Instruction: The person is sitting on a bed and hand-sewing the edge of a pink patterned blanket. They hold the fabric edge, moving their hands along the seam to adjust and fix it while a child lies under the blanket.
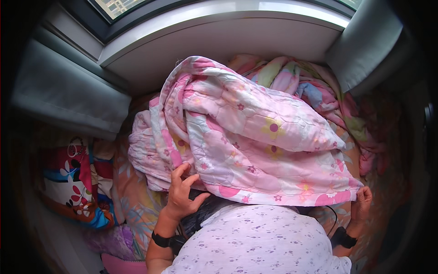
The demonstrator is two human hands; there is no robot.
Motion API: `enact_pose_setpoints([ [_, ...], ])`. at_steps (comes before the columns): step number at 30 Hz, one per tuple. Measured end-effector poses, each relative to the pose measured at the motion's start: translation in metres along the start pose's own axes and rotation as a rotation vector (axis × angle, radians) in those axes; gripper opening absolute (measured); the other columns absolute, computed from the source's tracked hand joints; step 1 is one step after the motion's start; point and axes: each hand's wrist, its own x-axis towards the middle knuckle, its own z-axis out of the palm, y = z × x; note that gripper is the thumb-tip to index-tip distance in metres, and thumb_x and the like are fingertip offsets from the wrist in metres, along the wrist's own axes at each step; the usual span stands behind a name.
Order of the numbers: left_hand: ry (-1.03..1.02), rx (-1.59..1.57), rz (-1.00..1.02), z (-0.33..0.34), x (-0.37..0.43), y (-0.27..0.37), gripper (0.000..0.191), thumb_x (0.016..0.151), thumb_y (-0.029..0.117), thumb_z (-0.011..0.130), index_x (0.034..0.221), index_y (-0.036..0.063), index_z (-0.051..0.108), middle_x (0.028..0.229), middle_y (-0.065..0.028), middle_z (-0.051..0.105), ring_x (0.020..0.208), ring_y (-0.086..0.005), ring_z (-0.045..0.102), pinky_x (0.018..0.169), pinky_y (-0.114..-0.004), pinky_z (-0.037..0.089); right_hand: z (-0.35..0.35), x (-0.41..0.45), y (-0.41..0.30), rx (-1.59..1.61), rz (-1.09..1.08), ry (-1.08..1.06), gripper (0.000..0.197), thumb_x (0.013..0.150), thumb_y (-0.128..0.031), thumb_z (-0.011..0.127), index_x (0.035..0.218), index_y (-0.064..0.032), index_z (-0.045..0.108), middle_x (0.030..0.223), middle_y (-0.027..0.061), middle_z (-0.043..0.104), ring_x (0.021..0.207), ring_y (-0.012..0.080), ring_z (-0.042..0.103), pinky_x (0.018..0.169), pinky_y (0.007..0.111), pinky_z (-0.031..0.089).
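A pink quilted blanket (pixel 253 137) with a flower print lies bunched and partly folded before me. At its near right corner my right hand (pixel 361 203) pinches the hem between thumb and fingers. My left hand (pixel 184 195) is at the blanket's near left side, thumb and fingers spread. Its fingertips rest by a bright pink border strip and grip nothing that I can see. The near hem runs almost straight between the hands, close to my shirt. Folds on the far left hide part of the blanket underneath.
An orange floral sheet (pixel 131 191) lies beneath. Behind the blanket is a crumpled multicoloured cloth (pixel 291 73). Folded patterned fabric (pixel 77 185) sits left, near a purple item (pixel 113 241). Grey curtains (pixel 73 90) flank the window ledge (pixel 222 12).
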Motion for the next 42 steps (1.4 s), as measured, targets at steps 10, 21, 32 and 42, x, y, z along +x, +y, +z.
enact_pose_setpoints([
  [10,0.160,0.057,0.102,0.067,0.011,-0.021,0.070,0.066,0.007,0.079,0.113,0.0092,0.028,0.135,-0.0333,0.027,0.129,-0.0507,0.030,0.106,-0.057,0.027,0.019,0.008,-0.037,0.237,-0.168,0.009,0.018,0.090,-0.016,0.067,0.086,-0.0077,0.051,0.083,-0.0017,0.052,0.084,0.0110,0.051,0.084,0.028,0.040],
  [21,0.434,0.007,0.049,0.018,0.010,-0.019,0.033,0.085,0.012,0.069,0.103,0.0059,0.042,0.109,-0.0163,0.062,0.109,-0.0331,0.060,0.107,-0.058,0.032,0.020,0.007,-0.038,0.273,-0.241,0.073,0.017,0.089,-0.015,0.069,0.086,-0.0068,0.054,0.084,0.0004,0.057,0.082,0.0123,0.055,0.080,0.027,0.044],
  [32,0.602,-0.230,-0.043,-0.033,-0.009,-0.022,0.028,0.088,-0.001,0.060,0.111,0.0034,0.046,0.118,-0.0197,0.057,0.112,-0.0327,0.057,0.100,-0.045,0.045,0.014,0.006,-0.045,0.190,-0.188,0.031,0.021,0.084,-0.017,0.075,0.081,-0.0030,0.059,0.079,0.0004,0.057,0.074,0.0105,0.051,0.071,0.023,0.039],
  [42,0.578,-0.307,-0.247,-0.030,-0.019,-0.006,0.010,0.093,0.001,0.056,0.100,0.0003,0.049,0.108,-0.0167,0.060,0.101,-0.0225,0.058,0.095,-0.035,0.043,-0.007,-0.006,-0.020,0.003,-0.073,0.001,0.019,0.085,-0.012,0.072,0.078,-0.0043,0.055,0.079,-0.0012,0.051,0.074,0.0085,0.046,0.071,0.023,0.036],
])
